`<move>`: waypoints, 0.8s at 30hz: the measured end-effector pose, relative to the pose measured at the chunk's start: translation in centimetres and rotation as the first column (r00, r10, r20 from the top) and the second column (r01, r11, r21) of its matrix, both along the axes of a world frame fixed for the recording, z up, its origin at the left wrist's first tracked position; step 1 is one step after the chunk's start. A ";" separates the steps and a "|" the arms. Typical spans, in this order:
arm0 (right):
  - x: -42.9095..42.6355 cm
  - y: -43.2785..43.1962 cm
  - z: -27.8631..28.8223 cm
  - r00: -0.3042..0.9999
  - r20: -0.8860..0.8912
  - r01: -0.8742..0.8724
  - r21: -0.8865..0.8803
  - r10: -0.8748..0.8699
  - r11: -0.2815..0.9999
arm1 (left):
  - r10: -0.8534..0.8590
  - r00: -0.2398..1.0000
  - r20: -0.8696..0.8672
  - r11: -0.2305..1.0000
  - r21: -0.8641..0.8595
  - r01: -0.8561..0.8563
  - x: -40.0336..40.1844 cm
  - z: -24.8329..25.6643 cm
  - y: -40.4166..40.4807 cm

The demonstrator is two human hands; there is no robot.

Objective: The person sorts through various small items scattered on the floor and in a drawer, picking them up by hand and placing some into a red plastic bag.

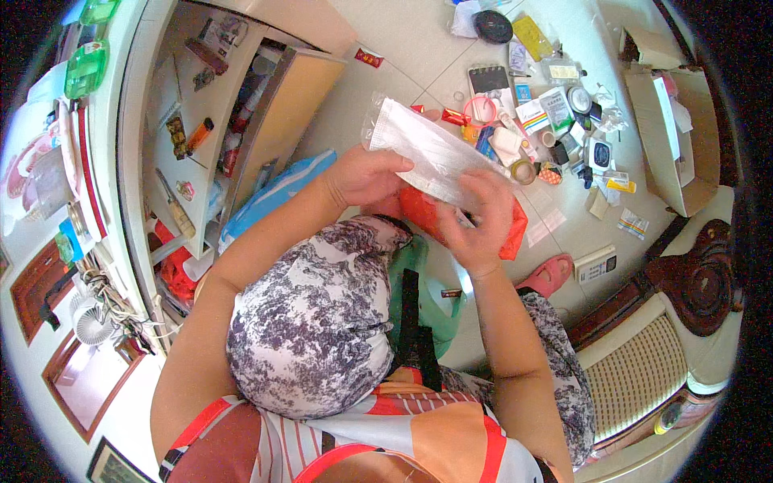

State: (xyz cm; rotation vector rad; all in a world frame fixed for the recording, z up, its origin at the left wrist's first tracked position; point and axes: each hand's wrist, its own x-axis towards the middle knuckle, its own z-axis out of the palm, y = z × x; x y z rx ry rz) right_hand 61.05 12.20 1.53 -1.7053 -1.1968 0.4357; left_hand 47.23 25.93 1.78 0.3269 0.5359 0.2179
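A white pleated face mask [432, 142] in a clear plastic wrapper is held up before me. My left hand [371, 178] grips its left end, the thumb lying on top. Blurred, my right hand [477, 223] is at the lower right end of the mask, its fingertips overlapping that edge; whether it grips the wrapper is unclear. Just below the mask, a red plastic bag [513, 232] lies partly behind my right hand. A green plastic bag [432, 302] hangs between my legs, below the red one.
Many small items, including a tape roll [523, 172] and a black notebook [489, 78], litter the tiled floor. An opened cardboard box [676, 145] stands right. At left is an open drawer [202, 151] holding a knife [175, 205]. A woven-seat chair [640, 368] is lower right.
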 end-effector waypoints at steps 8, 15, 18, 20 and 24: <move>3.7 1.5 -1.4 0.967 -0.234 -0.019 -0.468 -0.103 0.883 | -0.038 0.985 -0.169 0.999 -0.001 0.038 -1.2 -0.4 0.0; 1.9 0.3 -2.3 0.320 -0.884 -0.007 -0.363 -0.341 0.932 | 0.122 0.987 -0.103 0.992 -0.020 -0.125 0.5 -2.4 -0.3; 1.4 0.8 -2.2 0.418 -0.858 -0.032 -0.342 -0.298 0.939 | -0.067 0.955 -0.287 0.974 0.187 0.125 -0.2 -3.8 -0.8; 1.8 1.1 -1.5 0.564 -0.779 -0.088 -0.385 -0.273 0.919 | -0.122 0.934 -0.335 0.949 0.235 0.208 0.1 -2.9 -0.7; 2.5 2.8 -0.1 0.654 -0.733 -0.031 -0.274 -0.187 0.961 | -0.230 0.886 -0.403 0.906 0.245 0.346 -0.5 -0.8 -0.1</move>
